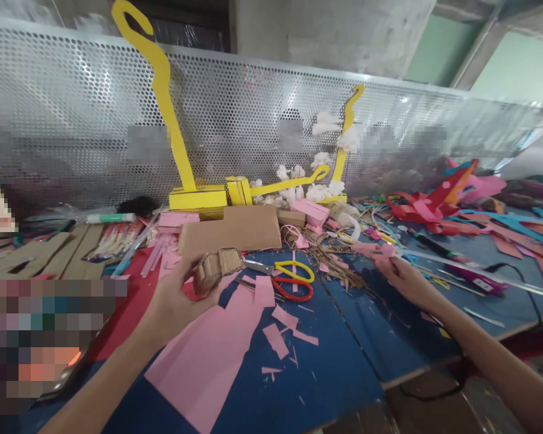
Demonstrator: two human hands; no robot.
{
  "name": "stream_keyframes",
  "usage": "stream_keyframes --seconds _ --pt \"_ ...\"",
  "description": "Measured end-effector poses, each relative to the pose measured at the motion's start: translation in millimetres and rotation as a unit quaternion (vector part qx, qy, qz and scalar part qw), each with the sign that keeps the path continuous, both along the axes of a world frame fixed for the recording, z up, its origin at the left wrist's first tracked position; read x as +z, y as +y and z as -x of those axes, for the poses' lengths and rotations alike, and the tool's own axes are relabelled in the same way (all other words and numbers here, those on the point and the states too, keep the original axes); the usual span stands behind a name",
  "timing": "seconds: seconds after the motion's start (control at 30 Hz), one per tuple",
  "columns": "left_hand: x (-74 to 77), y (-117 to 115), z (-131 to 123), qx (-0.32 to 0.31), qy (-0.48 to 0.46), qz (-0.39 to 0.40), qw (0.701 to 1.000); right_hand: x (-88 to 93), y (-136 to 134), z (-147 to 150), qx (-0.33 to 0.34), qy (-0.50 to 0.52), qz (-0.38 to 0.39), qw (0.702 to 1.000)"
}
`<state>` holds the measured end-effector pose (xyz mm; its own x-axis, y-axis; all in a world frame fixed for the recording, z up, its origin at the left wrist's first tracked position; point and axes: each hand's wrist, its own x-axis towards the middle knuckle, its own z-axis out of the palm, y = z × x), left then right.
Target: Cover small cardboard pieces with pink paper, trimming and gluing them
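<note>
Head view, clock-face from its centre. The blue table [326, 374] has its near edge at five o'clock, with room between the forearms, over pink scraps [276, 340]; a mesh panel [235, 120] bounds the back at twelve. At eight o'clock, the left hand [185, 295] curls around a small cardboard piece [210, 271], which sits between thumb and fingers. Scissors [268, 269] lie just beside it, at six. At four, the right hand [403, 277] has its fingers drawn narrow at a pink piece [382, 253]; I cannot tell whether they grip it. At nine, a clear packet [115, 241] holds red-and-white items.
</note>
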<state>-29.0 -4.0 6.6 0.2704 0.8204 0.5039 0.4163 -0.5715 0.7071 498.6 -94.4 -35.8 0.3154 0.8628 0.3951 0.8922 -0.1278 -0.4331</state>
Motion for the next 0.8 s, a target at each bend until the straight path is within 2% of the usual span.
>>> stream_keyframes --seconds 0.3,0.6,0.7,0.8 --pt "-3.0 3 2 -0.004 -0.003 0.007 1.0 21.0 -16 14 -0.026 0.012 0.021 0.999" --pt "0.3 2 2 -0.001 -0.01 -0.001 1.0 7.9 -42 8 -0.08 0.024 -0.007 0.996" --pt "-2.7 4 3 -0.001 -0.016 -0.003 1.0 1.7 -60 15 -0.141 -0.026 -0.046 0.989" --pt "-4.1 6 4 -0.003 -0.023 -0.001 1.0 -1.9 -80 42 -0.214 -0.114 -0.095 0.966"
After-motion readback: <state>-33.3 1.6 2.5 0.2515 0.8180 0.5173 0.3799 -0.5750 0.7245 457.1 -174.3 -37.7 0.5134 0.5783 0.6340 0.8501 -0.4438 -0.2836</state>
